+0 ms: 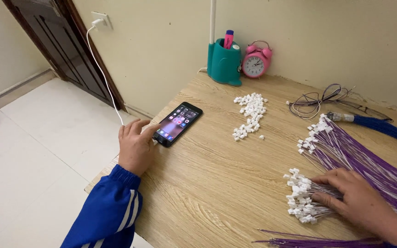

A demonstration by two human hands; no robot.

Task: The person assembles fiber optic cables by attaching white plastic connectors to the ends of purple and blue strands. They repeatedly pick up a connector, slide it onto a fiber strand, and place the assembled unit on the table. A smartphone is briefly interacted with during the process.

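Your left hand, in a blue sleeve with white stripes, rests at the table's left edge, fingers loosely spread, holding nothing, one fingertip touching the near corner of the phone.
Phone: flat black slab, glossy lit screen, lying at an angle near the left edge; a white cable runs from it up to a wall socket.
Your right hand lies flat, fingers spread, pressing on a bundle of wires near the table's front right; it grips nothing.
Wires: thin purple strands, each tipped with a small white plastic plug, fanned along the right side.
Loose plugs: small white blocks, scattered mid-table.
Holder: teal plastic cup at the back edge, containing a pink pen.
Clock: round, pink, twin bells, just beside the holder.
Table: pale wood-grain laminate.
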